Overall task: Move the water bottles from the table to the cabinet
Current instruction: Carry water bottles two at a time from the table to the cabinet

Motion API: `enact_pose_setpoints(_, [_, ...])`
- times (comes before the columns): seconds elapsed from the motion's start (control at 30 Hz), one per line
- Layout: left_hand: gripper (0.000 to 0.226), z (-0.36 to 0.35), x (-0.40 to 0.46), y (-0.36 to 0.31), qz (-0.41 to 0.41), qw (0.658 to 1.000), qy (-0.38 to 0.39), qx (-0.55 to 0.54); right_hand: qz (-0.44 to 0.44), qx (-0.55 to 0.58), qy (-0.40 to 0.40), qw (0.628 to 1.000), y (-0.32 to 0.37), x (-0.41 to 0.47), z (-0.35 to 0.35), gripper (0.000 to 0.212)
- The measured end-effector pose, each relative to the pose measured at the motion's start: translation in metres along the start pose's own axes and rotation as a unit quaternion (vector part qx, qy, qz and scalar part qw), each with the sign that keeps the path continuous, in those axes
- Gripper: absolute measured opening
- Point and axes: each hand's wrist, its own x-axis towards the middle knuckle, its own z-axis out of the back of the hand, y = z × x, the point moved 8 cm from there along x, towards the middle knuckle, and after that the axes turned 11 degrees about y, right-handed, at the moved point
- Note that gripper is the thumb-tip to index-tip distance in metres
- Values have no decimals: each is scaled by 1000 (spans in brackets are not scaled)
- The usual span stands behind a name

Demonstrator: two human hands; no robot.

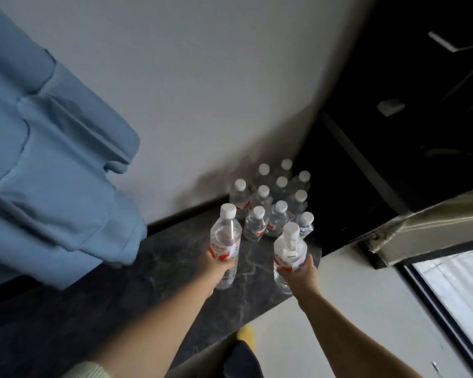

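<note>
Each of my hands holds one clear water bottle with a white cap and a red-and-white label. My left hand (216, 266) grips the left bottle (225, 236) by its lower half, upright. My right hand (302, 271) grips the right bottle (290, 249) the same way. Both are held just above the dark marbled top (175, 257), in front of a cluster of several standing bottles (273, 203) that fills the top's far right corner against the white wall.
A blue curtain (47, 159) hangs at the left over the dark top. A black unit (407, 105) stands right of the bottles. A window (459, 290) is at lower right. Pale floor and my yellow slipper (246, 336) lie below.
</note>
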Motion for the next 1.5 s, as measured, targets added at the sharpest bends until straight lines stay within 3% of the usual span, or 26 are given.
enact_pose_setpoints(0.4, [61,-11,139,-23,-141,982,-64,104,-31,146,-121,981,-28,102,-62,63])
enact_pose_setpoints(0.53, [66,-24,167,-16,-161,984,-57,50,-35,147,-149,977,-49,123,-70,58])
enact_pose_setpoints(0.73, [62,-46,192,-14,-181,983,-18,40,-54,151,-152,975,-66,136,-69,71])
enact_pose_setpoints(1.13, [85,-32,156,-23,-119,981,66,141,-52,83,-70,993,-49,107,-66,61])
enact_pose_setpoints(1.33, [86,-7,108,-78,-164,955,77,237,-56,78,-72,993,-17,56,-41,86])
enact_pose_setpoints(1.5, [84,-11,70,-122,-211,929,91,292,4,58,-85,995,30,25,-8,75])
